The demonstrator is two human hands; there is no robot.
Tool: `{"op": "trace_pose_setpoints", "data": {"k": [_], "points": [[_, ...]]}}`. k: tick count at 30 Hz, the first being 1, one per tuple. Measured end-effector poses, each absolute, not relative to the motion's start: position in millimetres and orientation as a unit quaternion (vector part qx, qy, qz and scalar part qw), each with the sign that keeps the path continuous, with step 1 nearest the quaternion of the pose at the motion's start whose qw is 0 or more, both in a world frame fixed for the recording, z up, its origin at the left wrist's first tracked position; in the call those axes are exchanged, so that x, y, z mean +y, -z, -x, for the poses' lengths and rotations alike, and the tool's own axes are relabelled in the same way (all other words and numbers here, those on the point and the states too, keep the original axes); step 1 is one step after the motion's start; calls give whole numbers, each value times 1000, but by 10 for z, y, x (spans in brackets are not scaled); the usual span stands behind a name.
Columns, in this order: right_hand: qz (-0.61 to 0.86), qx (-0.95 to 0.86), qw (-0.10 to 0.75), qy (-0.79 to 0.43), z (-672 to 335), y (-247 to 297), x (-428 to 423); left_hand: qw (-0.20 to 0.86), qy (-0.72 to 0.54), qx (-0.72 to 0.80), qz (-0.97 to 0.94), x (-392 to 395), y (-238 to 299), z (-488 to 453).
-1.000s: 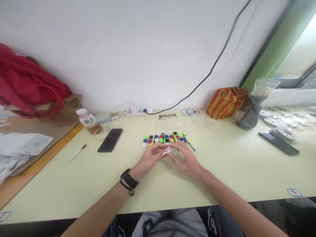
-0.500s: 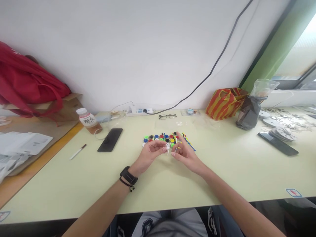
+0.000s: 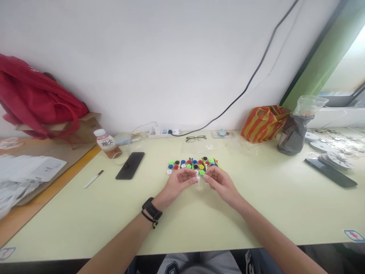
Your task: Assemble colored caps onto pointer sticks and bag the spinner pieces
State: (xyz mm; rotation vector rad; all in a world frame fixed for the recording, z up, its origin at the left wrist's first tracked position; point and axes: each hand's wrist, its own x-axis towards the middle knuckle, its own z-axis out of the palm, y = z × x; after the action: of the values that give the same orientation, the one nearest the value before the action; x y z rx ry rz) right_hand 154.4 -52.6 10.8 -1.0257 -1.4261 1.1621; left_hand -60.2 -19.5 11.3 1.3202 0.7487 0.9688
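Observation:
My left hand point(image 3: 178, 182) and my right hand point(image 3: 221, 182) meet over the pale green table point(image 3: 256, 205), just in front of a cluster of small coloured round pieces and thin coloured sticks point(image 3: 192, 164). Between the fingertips of both hands is a small white piece with a thin white stick point(image 3: 198, 178). The left fingers pinch it from the left. My right hand's fingers are curled and pinched next to it from the right. A black watch sits on my left wrist.
A black phone point(image 3: 130, 165) and a white pen point(image 3: 94, 179) lie to the left, with a drink bottle point(image 3: 107, 143) behind. Glasses point(image 3: 195, 138) and a power strip point(image 3: 164, 132) are by the wall. A striped bag point(image 3: 264, 122), a wrapped dark bag point(image 3: 294, 131) and another phone point(image 3: 330, 172) are at right.
My hands lifted from the table, drew apart with the white piece and stick between them, then closed together again. The view tilted slightly.

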Motion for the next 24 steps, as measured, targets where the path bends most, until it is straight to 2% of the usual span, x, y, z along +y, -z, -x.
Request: {"op": "trace_pose_setpoints", "data": {"k": [6, 10, 17, 24], "points": [[401, -634, 444, -489, -1485, -79, -547, 634, -406, 315, -578, -222, -141, 580], [402, -659, 440, -459, -1486, -83, -544, 629, -411, 318, -578, -211, -138, 573], [423, -695, 474, -336, -1507, -14, -575, 625, -424, 346, -557, -186, -124, 567], [461, -743, 417, -250, -1532, 13, -561, 632, -422, 345, -551, -174, -102, 584]]}}
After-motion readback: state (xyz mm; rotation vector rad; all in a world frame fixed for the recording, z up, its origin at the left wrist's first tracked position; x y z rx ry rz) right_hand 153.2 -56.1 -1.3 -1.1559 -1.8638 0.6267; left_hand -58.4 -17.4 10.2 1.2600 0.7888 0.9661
